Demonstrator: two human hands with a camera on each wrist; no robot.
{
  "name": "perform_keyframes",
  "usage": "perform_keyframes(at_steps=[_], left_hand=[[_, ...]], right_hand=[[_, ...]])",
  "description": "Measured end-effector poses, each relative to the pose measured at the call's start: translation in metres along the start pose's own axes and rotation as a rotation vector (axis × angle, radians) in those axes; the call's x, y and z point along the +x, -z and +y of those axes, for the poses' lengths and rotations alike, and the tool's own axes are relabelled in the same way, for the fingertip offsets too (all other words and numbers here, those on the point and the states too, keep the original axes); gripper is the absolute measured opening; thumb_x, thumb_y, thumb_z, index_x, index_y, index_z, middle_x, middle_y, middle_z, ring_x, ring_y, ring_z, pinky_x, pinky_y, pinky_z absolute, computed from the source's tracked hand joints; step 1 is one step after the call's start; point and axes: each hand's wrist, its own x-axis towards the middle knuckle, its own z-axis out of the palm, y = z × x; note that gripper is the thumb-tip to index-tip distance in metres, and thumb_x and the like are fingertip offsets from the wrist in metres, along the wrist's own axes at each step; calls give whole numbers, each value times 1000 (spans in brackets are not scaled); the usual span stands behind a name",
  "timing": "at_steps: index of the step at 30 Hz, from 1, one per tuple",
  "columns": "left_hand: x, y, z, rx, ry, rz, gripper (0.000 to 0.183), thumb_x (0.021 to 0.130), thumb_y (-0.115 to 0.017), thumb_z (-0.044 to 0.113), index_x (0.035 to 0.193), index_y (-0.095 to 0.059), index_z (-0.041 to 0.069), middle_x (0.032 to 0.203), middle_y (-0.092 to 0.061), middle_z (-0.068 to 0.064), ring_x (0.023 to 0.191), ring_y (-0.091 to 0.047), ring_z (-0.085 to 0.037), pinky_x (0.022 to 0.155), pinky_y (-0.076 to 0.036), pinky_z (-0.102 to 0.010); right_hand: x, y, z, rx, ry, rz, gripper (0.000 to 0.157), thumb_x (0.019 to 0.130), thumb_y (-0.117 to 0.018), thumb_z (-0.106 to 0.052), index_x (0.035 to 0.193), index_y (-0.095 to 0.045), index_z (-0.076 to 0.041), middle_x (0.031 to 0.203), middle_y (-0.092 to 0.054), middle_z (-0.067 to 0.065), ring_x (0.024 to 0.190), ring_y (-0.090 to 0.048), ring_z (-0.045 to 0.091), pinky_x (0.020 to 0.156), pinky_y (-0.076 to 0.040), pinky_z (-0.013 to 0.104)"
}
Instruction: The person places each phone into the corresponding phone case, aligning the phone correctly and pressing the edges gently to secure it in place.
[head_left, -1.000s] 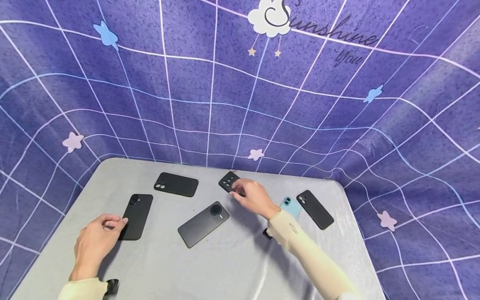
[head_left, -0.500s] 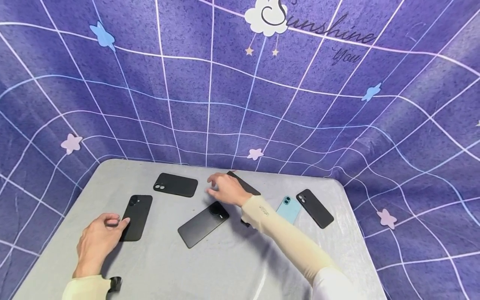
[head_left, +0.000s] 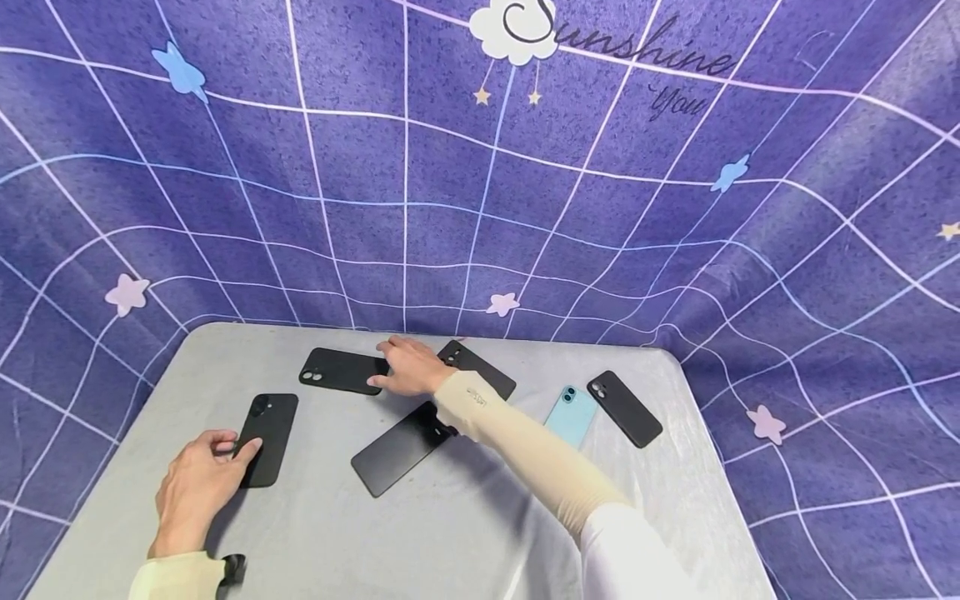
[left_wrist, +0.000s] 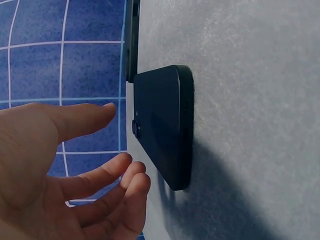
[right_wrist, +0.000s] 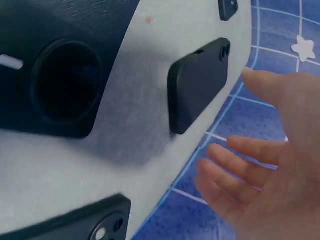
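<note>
Black phone (head_left: 273, 431), black case (head_left: 341, 370), flat

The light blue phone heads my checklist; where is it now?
In the head view, the light blue phone lies on the right side of the table, left of the rightmost black case, its lower end behind the right sleeve.

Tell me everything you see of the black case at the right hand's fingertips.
The case is matte black, plastic or rubbery by its look, with rounded corners. Two camera openings sit at its left end; pale table seems to show through, so it looks empty. It lies flat, back up, near the table's far edge, its long side roughly along it. The right hand covers part of its right end in the head view, but the right wrist view shows a gap between them.
</note>
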Motion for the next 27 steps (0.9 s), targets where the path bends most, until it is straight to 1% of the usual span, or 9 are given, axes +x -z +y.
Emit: perform_keyframes(at_steps=[6,9,13,18,21,25,27], left_hand=[[2,-1,3,12,21,-24,76,103,-60,63,145,-54,0,138,-65,-27,122,-60,-53,86,-49,-67],[2,-2,4,21,34,-36,79,103,-60,64,146,-53,-1,139,-63,-27,122,-59,-53,87,-49,-68],[1,-2,4,30,55,-39,80,103,-58,65,147,-51,-2,139,-60,-27,123,-57,-55,87,-49,-69],[0,-3,3,40,62,-44,80,102,-60,63,148,-50,-2,140,-59,-29,125,-55,-59,87,-48,-71],[0,-5,2,50,57,-44,81,101,-63,63,148,-51,-1,140,-59,-29,125,-55,-59,87,-48,-72],[1,-10,3,65,58,-50,86,99,-64,67,149,-49,-2,141,-56,-30,127,-52,-59,90,-47,-73],[1,-12,4,75,63,-56,90,98,-64,69,149,-47,-3,142,-53,-32,128,-51,-59,92,-46,-74]], right_hand=[[15,-3,-9,-32,-31,9,68,106,-63,-56,157,-53,-13,153,-57,4,144,-53,21,118,-45,31],[22,-5,-12,-33,-51,4,70,106,-61,-58,159,-51,-14,158,-53,4,149,-48,21,122,-40,31],[30,-8,-17,-46,-64,2,72,106,-59,-60,161,-48,-14,161,-49,4,148,-48,21,123,-39,31],[36,-13,-24,-73,-78,3,72,105,-58,-62,160,-49,-15,160,-48,3,144,-51,21,119,-43,31],[38,-15,-28,-89,-88,2,70,105,-58,-62,158,-52,-16,158,-50,2,143,-51,20,119,-43,31],[41,-17,-31,-99,-107,-11,67,105,-58,-61,154,-56,-16,153,-53,1,144,-50,20,121,-40,30],[43,-18,-32,-99,-111,-17,65,105,-59,-62,152,-57,-16,150,-54,1,144,-51,21,120,-41,31]])
